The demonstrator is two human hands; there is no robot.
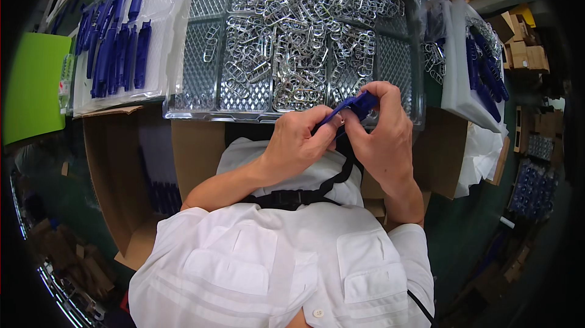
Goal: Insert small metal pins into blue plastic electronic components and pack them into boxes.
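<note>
Both my hands meet in front of my chest, just over the near edge of a clear plastic tray [198, 87]. Between them is a dark blue plastic part [364, 103], long and narrow with a blockier end. My left hand [298, 138] pinches its left end between thumb and fingers. At the blocky end, my right hand [387, 136] grips with thumb and forefinger. Whether a small metal piece sits in the part is hidden by my fingers. Many shiny oval metal links [301, 41] lie heaped in the tray's compartments.
Blue plastic parts [116, 53] lie in rows on a white sheet at left, beside a bright green panel [36, 87]. More blue parts [484, 75] rest in a white foam tray [458, 66] at right. Open cardboard boxes [109, 175] stand below the tray's near edge.
</note>
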